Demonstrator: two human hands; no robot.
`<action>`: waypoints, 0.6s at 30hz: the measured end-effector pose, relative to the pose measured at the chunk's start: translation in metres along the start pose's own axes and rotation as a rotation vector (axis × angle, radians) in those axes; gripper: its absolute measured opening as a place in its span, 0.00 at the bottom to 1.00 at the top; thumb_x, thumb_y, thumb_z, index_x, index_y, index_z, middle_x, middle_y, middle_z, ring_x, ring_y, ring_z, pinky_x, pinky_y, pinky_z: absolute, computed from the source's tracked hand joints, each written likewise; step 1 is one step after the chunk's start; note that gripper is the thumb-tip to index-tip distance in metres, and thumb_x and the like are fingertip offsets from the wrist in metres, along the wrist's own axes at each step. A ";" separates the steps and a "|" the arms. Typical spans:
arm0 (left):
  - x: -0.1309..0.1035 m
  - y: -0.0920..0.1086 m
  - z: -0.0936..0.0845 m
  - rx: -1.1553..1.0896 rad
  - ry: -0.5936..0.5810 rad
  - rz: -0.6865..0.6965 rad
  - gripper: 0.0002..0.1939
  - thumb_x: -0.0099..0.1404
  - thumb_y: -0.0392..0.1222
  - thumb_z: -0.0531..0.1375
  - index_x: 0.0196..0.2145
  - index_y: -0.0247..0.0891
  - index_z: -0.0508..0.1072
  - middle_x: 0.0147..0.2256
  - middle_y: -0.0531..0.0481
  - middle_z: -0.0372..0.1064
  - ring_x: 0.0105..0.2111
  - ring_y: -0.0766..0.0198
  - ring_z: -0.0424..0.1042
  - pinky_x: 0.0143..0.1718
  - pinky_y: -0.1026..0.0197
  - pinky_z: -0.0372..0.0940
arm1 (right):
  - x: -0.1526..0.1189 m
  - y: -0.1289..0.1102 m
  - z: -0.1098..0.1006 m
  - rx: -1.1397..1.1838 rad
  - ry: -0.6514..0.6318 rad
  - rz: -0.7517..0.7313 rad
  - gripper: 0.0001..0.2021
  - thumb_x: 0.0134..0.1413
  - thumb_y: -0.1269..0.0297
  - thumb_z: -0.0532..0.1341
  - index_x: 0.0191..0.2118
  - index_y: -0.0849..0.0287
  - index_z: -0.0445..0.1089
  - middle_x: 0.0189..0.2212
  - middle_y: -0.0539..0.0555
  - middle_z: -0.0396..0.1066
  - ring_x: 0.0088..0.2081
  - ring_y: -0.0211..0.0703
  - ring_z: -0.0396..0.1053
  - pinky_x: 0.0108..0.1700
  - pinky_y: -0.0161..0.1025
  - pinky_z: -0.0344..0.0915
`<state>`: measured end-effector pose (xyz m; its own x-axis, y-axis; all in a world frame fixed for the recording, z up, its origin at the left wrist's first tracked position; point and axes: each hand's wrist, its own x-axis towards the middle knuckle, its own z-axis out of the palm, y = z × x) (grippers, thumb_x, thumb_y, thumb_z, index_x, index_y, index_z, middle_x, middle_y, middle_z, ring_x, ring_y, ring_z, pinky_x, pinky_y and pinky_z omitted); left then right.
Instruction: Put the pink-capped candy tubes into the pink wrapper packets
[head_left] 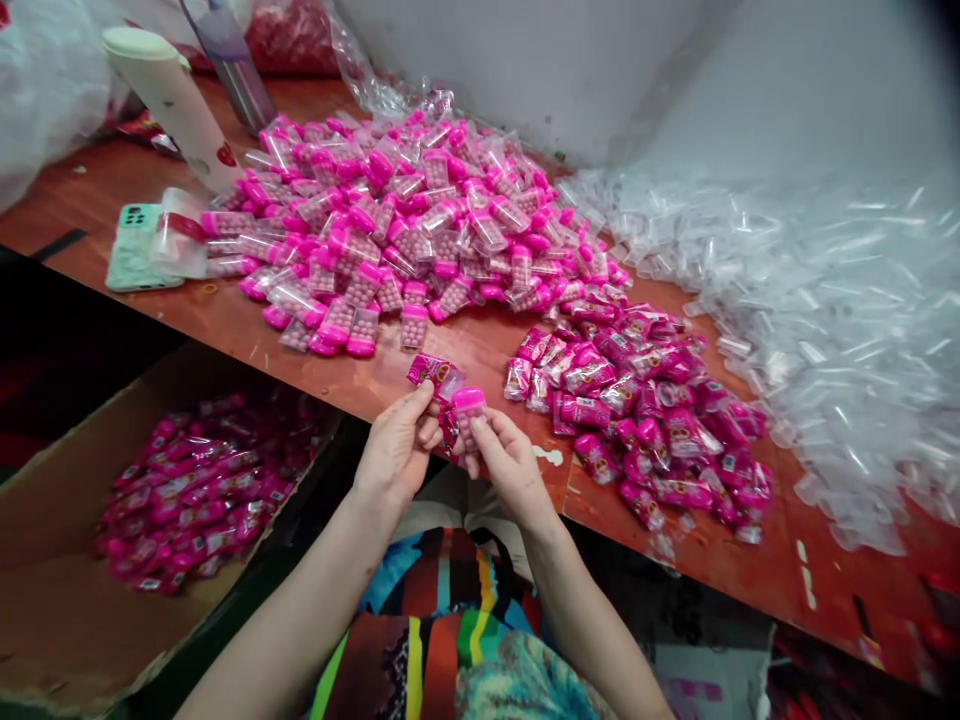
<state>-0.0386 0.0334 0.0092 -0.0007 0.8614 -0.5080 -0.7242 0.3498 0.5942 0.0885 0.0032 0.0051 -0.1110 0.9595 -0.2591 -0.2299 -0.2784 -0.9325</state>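
Pink-capped container (470, 402), apparently unwrapped, pinched in the right hand (511, 462) at the table edge (337, 385); left hand (397, 440) pinches a printed wrapper (444, 374) — wrapped containers lie in a smaller pile (652, 390) and carton (45, 600); a larger bare heap (420, 235) remains.

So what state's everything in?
Held container: capped, filled, in right hand
Wrapper: in left hand, opening unclear
Table containers: capped, filled, heaped
Clear containers: uncapped, heaped
Tabletop packs: wrapped, heaped
Cardboard box: open, partly filled
Phone: camera side up, partly covered
Cream tumbler: lidded, upright
Steel bottle: upright
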 end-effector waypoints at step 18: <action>-0.011 -0.012 0.008 0.193 -0.262 -0.203 0.18 0.57 0.45 0.67 0.20 0.34 0.65 0.13 0.61 0.48 0.14 0.78 0.46 0.16 0.71 0.45 | -0.021 0.015 -0.019 -0.462 0.107 -0.252 0.25 0.60 0.57 0.58 0.61 0.53 0.55 0.35 0.53 0.70 0.35 0.43 0.69 0.41 0.42 0.67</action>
<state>-0.0240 0.0232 0.0126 0.3239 0.8237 -0.4653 -0.5483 0.5643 0.6173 0.1060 -0.0204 -0.0083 -0.0023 0.9999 -0.0146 0.2159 -0.0138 -0.9763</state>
